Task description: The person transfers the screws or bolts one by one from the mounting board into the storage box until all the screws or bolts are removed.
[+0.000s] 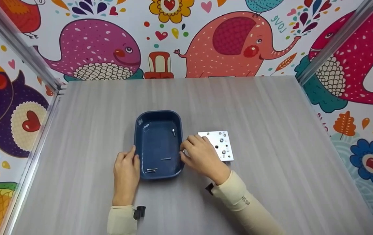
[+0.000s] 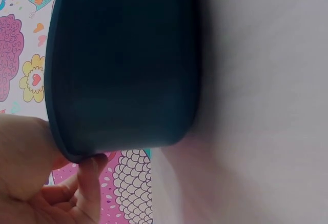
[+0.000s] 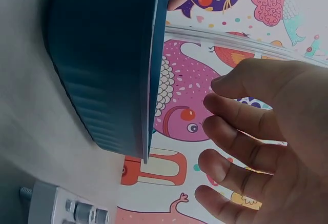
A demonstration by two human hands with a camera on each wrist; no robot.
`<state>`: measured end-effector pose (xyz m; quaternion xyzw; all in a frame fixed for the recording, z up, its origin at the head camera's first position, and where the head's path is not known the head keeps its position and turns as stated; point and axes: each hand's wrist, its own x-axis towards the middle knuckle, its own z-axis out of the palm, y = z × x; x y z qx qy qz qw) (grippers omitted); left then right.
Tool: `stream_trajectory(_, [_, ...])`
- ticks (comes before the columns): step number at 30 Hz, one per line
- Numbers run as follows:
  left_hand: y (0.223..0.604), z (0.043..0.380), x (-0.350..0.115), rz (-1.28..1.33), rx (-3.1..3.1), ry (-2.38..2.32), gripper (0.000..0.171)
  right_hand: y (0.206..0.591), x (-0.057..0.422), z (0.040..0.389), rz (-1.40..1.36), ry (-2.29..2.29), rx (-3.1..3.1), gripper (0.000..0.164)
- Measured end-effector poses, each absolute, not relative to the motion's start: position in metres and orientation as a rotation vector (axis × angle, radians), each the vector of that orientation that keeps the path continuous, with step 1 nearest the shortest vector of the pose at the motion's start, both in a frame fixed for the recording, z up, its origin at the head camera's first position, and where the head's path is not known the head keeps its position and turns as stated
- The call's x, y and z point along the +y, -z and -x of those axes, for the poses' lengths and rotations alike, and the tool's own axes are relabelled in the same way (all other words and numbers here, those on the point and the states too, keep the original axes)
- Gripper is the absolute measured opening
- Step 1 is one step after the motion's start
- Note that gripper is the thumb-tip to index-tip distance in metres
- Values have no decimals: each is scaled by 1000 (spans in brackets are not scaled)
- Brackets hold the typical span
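A dark blue tray [image 1: 160, 112] sits on the table with several small metal screws [image 1: 166, 159] on its floor. My left hand [image 1: 127, 176] pinches the tray's left rim, a fingertip against the outer wall in the left wrist view. Just over the right rim hovers my right hand [image 1: 202, 156], its fingers [image 3: 220, 165] loosely bent and spread with nothing between them in the right wrist view. Partly behind that hand lies a silvery metal plate [image 1: 222, 145] with holes and bolt heads in its top. In the right wrist view, a threaded end sticks out below the plate [image 3: 43, 208].
The pale wood-grain table [image 1: 271, 182] reaches back to a wall with cartoon animals [image 1: 235, 49]. Metal frame posts [image 1: 339, 42] stand along both sides.
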<state>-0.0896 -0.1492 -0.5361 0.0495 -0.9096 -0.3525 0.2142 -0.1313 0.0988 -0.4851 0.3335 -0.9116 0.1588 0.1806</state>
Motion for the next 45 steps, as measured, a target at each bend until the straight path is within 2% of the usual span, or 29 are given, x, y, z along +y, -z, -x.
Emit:
stream_trajectory(14, [536, 90, -149, -123, -2527, 953, 32, 483, 121, 142, -880, -429, -2591, 8])
stream_trajectory(30, [536, 90, -149, -161, -2542, 978, 33, 486, 186, 171, -703, -425, -2624, 8])
stream_trajectory(45, [537, 89, -149, -133, -2524, 969, 32, 514, 222, 184, -508, -371, -2766, 8])
